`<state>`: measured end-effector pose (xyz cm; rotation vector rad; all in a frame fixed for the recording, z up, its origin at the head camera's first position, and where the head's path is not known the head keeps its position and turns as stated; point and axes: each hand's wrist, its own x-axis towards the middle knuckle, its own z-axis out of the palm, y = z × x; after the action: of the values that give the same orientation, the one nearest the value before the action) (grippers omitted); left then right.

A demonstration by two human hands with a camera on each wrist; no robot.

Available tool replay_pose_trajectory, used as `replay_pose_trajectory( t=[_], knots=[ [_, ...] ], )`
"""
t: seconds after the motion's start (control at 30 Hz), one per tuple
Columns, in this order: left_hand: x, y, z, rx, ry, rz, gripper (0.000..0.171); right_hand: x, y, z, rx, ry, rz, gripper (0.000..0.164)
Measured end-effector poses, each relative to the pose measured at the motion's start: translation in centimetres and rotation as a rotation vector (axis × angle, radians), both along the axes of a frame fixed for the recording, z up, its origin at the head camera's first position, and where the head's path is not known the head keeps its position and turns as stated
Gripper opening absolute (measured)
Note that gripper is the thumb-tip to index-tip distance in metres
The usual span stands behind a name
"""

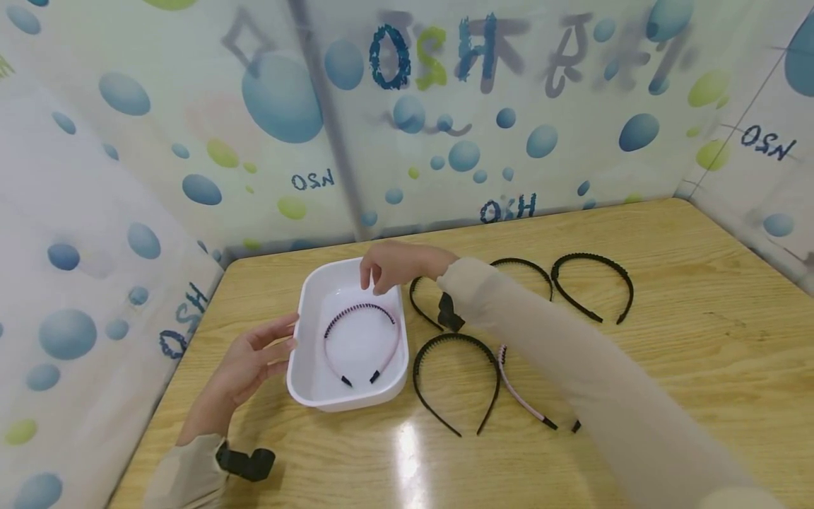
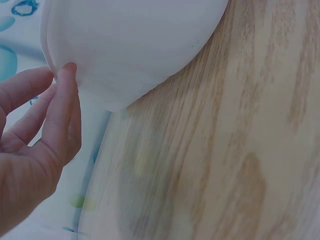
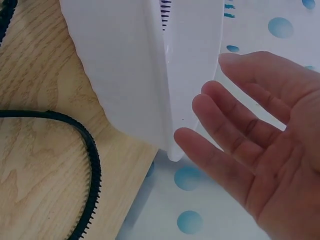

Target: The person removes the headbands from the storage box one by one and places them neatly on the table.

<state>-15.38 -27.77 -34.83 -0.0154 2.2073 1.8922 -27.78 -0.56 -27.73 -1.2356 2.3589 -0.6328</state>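
Note:
A pink headband [image 1: 399, 346] with dark teeth and black tips lies inside a white plastic tray [image 1: 346, 404]. My left hand [image 1: 254, 357] touches the tray's left side, fingertips against the rim and outer wall. In the left wrist view, the fingers of the left hand [image 2: 55, 115] extend to the tray's edge [image 2: 135, 45]. Above the tray's far right corner hovers my right hand [image 1: 399, 265], its fingers loosely bent and nothing in them. The right wrist view has that hand [image 3: 260, 130] beside the tray wall [image 3: 117, 65], palm showing and fingers apart.
Right of the tray lies a black toothed headband [image 1: 454, 336]. Behind it is another black headband [image 1: 416, 304], partly covered by the right arm. A black headband [image 1: 591, 256] lies farther right. The sleeve partly hides a pink headband [image 1: 524, 403]. A patterned curtain [image 1: 407, 155] hangs behind the wooden table [image 1: 699, 283].

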Motion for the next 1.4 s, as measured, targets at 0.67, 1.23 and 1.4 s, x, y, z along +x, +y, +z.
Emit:
replay_pose_trajectory(
  t=[0.67, 1.23, 1.4],
  knots=[
    [0.0, -0.1, 0.0, 0.016, 0.000, -0.005, 0.051, -0.8, -2.1, -1.1, 0.061, -0.099, -0.128, 0.022],
    [0.0, 0.1, 0.2, -0.002, -0.014, -0.003, 0.053, -1.1, -3.7, -2.2, 0.113, -0.183, -0.256, 0.019],
    [0.0, 0.1, 0.2, 0.009, -0.004, -0.004, 0.052, -0.8, -4.2, -2.5, 0.126, -0.182, -0.290, 0.019]
  ],
)
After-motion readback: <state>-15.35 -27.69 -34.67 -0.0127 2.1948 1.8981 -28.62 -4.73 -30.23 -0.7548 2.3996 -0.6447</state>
